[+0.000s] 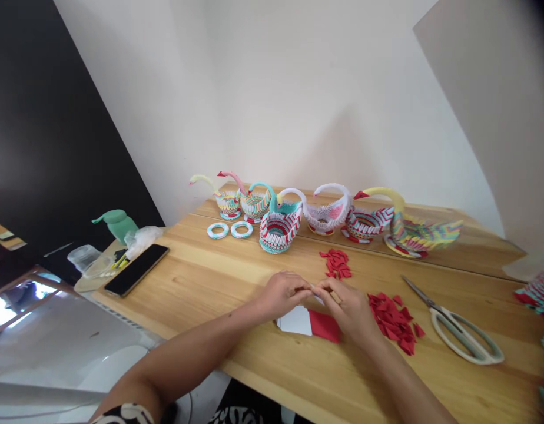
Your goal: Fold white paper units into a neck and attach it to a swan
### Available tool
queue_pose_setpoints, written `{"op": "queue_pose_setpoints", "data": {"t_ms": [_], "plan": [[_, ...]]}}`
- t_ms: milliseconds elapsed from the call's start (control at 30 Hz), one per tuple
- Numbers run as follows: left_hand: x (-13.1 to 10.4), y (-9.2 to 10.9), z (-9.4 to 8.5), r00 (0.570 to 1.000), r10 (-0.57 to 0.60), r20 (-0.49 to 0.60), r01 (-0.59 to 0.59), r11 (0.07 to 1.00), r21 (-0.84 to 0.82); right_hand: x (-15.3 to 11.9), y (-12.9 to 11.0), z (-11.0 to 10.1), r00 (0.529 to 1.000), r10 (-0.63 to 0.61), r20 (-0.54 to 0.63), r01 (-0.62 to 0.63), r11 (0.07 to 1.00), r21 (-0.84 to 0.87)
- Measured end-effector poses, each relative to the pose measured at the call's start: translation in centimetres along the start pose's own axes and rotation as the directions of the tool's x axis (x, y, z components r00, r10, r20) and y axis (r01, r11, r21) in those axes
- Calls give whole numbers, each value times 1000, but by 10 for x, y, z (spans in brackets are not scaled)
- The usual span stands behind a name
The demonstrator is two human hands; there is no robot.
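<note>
My left hand (286, 294) and my right hand (348, 307) meet over the table, thumbs and fingertips pinched together on a small piece of white paper (317, 294). Most of that piece is hidden by the fingers. Just below them lie a stack of white paper slips (296, 320) and, beside it, red paper slips (324, 326). Right of my right hand sits a pile of folded red paper pieces (393, 321). A smaller pile of red pieces (337, 262) lies beyond my hands.
Scissors (453, 327) lie at the right, blades toward the back. Several folded-paper swans (279, 227) line the wall side, with two paper rings (218, 230) in front. A phone (137, 270) rests at the left edge, near a green watering can (117, 225) and plastic containers (84, 258).
</note>
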State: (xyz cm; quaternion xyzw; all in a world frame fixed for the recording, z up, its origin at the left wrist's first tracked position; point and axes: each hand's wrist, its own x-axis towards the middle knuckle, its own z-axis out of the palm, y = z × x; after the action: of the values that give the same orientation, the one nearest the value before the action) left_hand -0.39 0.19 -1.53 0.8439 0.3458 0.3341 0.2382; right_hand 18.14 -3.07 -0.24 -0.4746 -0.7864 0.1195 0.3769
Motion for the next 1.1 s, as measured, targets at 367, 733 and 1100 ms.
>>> {"op": "queue_pose_setpoints", "data": {"t_ms": [367,733,1100], "plan": [[2,18,-8,936,-352,13,325,848,-419,3,-5,-7,939,345,2,-322,876,359],[1,20,-7,926,-377,-1,312,768,-560,2,-12,6,922,381,70,-381,857,348],[0,13,-4,915,-401,34,347,744,-571,2,-10,5,917,382,113,-394,827,400]]}}
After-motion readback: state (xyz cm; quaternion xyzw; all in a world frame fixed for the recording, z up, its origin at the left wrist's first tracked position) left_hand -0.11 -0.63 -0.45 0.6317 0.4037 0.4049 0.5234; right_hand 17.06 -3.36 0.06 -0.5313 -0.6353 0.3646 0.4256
